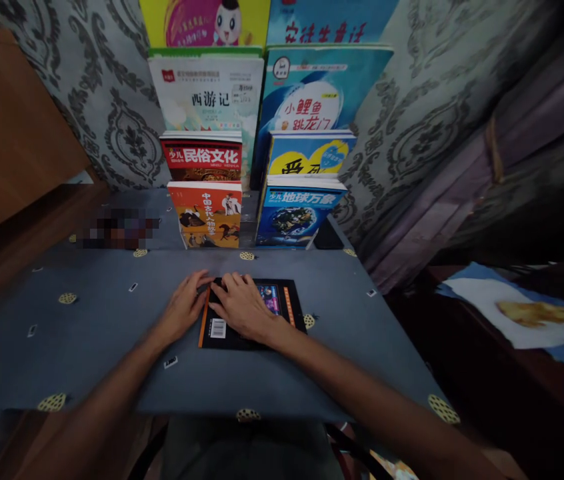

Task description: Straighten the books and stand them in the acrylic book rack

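Note:
A black book (289, 325) with an orange spine edge and a white barcode lies flat on the blue-grey tablecloth. My left hand (188, 303) is at its left edge, fingers extended toward the upper left corner and touching there. Across the book's upper left part rests my right hand (245, 307), palm down with fingers spread, hiding part of the cover. Neither hand grips anything.
Behind the book, a rack holds several upright books, among them an orange one (207, 217) and a blue one with a globe (295, 217). A dark flat object (329, 235) lies right of it. Papers (507, 303) are at the far right.

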`<state>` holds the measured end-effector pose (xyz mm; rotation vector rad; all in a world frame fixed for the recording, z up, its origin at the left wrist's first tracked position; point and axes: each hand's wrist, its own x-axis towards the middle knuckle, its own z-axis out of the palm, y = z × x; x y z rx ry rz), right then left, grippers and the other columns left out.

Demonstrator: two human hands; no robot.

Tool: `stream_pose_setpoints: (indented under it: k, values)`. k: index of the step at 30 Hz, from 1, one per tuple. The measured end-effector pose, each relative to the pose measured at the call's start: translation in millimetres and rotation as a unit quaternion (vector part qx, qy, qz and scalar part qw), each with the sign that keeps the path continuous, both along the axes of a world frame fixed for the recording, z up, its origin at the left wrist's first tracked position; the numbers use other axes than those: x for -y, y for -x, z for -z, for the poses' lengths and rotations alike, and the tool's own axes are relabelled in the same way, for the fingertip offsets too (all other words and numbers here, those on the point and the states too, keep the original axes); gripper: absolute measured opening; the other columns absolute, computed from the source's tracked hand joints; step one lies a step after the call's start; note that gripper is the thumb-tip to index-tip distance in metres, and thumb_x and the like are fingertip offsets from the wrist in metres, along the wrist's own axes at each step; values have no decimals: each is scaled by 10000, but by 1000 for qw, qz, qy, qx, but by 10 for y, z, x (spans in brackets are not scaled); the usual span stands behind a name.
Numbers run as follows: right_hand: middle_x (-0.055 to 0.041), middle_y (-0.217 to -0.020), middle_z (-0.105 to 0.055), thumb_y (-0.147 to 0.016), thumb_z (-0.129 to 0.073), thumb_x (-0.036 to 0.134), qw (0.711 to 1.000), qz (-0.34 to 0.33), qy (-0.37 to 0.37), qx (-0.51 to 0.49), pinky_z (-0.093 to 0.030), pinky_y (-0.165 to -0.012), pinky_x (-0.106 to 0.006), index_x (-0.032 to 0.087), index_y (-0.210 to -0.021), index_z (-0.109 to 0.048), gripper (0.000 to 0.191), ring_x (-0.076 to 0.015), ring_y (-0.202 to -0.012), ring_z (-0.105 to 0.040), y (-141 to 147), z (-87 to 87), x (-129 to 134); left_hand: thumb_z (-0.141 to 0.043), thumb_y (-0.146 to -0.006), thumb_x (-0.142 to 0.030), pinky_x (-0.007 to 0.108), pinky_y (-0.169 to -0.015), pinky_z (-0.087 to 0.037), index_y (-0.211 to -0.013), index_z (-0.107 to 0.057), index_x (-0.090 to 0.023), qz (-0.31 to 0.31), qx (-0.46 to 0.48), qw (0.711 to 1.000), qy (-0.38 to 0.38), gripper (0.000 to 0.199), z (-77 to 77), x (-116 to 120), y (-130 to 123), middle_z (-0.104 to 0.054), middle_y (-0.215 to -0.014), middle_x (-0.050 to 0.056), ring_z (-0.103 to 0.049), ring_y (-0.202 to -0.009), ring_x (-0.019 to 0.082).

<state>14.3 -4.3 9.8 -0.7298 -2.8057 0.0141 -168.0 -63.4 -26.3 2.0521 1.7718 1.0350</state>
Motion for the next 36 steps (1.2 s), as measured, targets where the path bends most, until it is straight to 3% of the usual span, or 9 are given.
stream_pose_setpoints:
  k: [6, 12, 23, 26, 30, 33, 36]
  values:
    - [-150, -1121, -622, -1006, -525, 430, 999, 36, -10, 1, -426, -877, -423, 108, -1273, -592, 424, -291, -1077, -530, -77, -15, 19, -436, -984, -283, 486, -1091, -454, -1337, -500, -221, -15, -39, 999, -10, 363, 23, 36, -30, -647, -1322, 107, -571, -1275, 247]
    - [-159, -1119, -630, -1014, -519, 399, 996, 82, 3, 18, -424, -883, -432, 108, -1274, -602, 399, -294, -1077, -540, -329, -53, -25, -408, -998, -281, 482, -1043, -493, -1330, -518, -226, -12, -70, 997, -19, 354, 18, 24, -27, -655, -1310, 101, -592, -1233, 246]
    - [-142, -1078, -647, -1041, -457, 306, 982, 189, -9, 8, -379, -860, -411, 130, -1215, -661, 321, -274, -1018, -551, -1166, 57, -245, -395, -1007, -319, 458, -999, -519, -1332, -520, -234, -2, -97, 995, -28, 359, -23, 32, -21, -672, -1272, 92, -607, -1189, 257]
    - [-120, -1077, -652, -1043, -440, 268, 984, 175, 14, -25, -391, -851, -390, 143, -1251, -645, 318, -252, -986, -550, -1365, 131, -309, -386, -1009, -331, 458, -957, -527, -1323, -517, -229, 0, -120, 992, -42, 356, -51, 15, -29, -687, -1233, 95, -623, -1139, 265]
    - [-114, -1089, -651, -1038, -428, 225, 981, 163, 71, -75, -412, -852, -377, 126, -1247, -652, 323, -239, -993, -550, -1453, 198, -369, -379, -1004, -310, 470, -854, -519, -1209, -587, -210, 4, -217, 974, -58, 308, -124, -59, -138, -711, -1121, 118, -617, -1089, 309]
    - [-110, -1081, -654, -1039, -417, 225, 978, 156, 92, -105, -417, -851, -383, 131, -1226, -665, 324, -238, -988, -549, -1451, 219, -398, -381, -1003, -268, 464, -858, -507, -1161, -612, -193, 40, -267, 961, -54, 290, -189, -149, -318, -707, -1129, 127, -609, -1090, 309]
    - [-113, -1092, -659, -1033, -426, 222, 977, 138, 103, -127, -418, -856, -389, 145, -1215, -674, 318, -243, -994, -541, -1458, 237, -418, -367, -990, -173, 457, -923, -506, -1209, -594, -176, 103, -260, 960, -32, 315, -222, -271, -527, -686, -1221, 123, -598, -1145, 280]
